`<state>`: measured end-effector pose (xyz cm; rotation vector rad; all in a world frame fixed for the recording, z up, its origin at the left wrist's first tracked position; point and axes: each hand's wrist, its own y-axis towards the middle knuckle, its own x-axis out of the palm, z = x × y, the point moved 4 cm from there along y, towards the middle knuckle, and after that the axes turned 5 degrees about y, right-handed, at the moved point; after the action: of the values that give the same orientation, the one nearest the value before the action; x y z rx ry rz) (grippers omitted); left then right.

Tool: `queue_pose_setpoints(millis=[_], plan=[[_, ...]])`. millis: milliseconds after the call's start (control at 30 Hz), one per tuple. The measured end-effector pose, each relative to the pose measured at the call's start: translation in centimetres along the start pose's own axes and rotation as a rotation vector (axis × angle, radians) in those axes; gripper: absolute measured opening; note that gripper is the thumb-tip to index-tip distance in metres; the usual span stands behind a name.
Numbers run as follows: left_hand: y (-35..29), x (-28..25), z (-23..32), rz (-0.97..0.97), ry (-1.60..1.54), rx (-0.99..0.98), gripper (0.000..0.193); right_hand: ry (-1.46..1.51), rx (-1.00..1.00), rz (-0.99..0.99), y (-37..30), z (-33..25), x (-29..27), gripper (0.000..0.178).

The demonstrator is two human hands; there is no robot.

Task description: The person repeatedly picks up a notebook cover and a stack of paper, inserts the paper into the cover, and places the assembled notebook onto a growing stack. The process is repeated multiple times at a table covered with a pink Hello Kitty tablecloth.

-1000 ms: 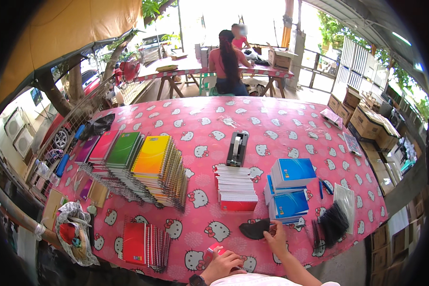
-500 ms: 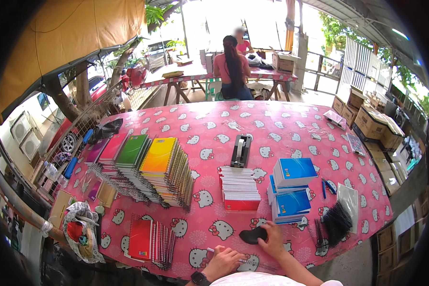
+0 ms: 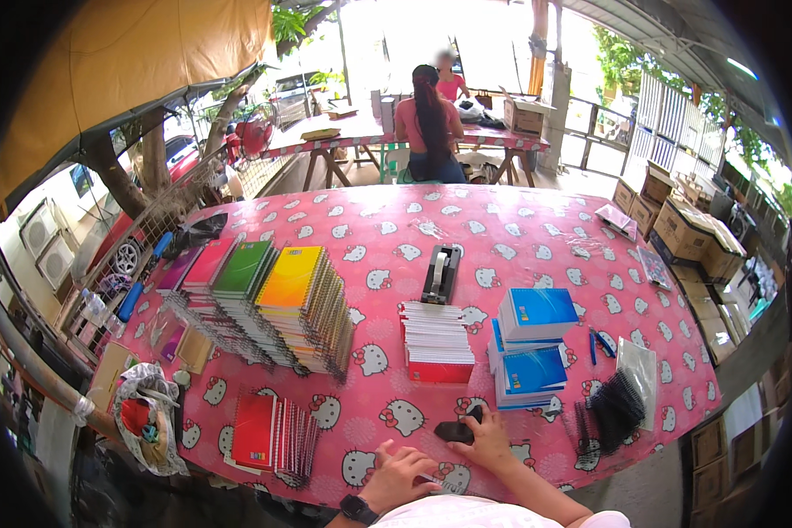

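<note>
My right hand (image 3: 488, 441) has its fingers round a small, black, rounded object (image 3: 453, 431) at the table's near edge; its kind is not clear. My left hand (image 3: 402, 475), with a dark watch on the wrist, is just to the left, fingers stretched and slightly apart. By its thumb a pale strip and part of a wire coil (image 3: 450, 487) show, mostly hidden by the hand and my white shirt. Ahead lies a row of red-covered, unbound page blocks (image 3: 438, 348). Stacked blue-covered blocks (image 3: 537, 370) stand to its right.
Spiral notebooks in yellow (image 3: 290, 277), green, pink and purple are piled at left. Red spiral notebooks (image 3: 255, 429) lie near left. A tape dispenser (image 3: 441, 274), blue-handled pliers (image 3: 601, 344) and black coils (image 3: 614, 412) are also on the table. Two people sit at a farther table.
My left hand has shifted slightly left, its fingers lifting and spreading from the pale strip. My right hand has tilted the black object, still held. The view has moved slightly.
</note>
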<state>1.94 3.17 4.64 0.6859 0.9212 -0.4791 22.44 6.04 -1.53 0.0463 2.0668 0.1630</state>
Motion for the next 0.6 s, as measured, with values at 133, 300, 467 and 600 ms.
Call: queue_pose_setpoints(millis=[133, 300, 467, 600], plan=[[-1.2, 0.5, -1.6, -0.003, 0.066, -0.054, 0.019, -0.104, -0.022, 0.100, -1.1, -0.8, 0.0, 0.063], [-1.5, 1.6, -2.2, 0.071, 0.105, -0.083, 0.016, 0.455, -0.017, -0.203, -0.5, -0.5, -1.2, 0.051], [-1.3, 1.5, -2.1, 0.085, 0.077, -0.068, 0.017, 1.081, 0.055, -0.746, -3.0, 0.3, 0.0, 0.044], [-1.9, 1.1, -2.3, 0.055, 0.110, -0.081, 0.022, 1.124, -0.039, -0.654, -2.6, -1.2, -0.9, 0.045]])
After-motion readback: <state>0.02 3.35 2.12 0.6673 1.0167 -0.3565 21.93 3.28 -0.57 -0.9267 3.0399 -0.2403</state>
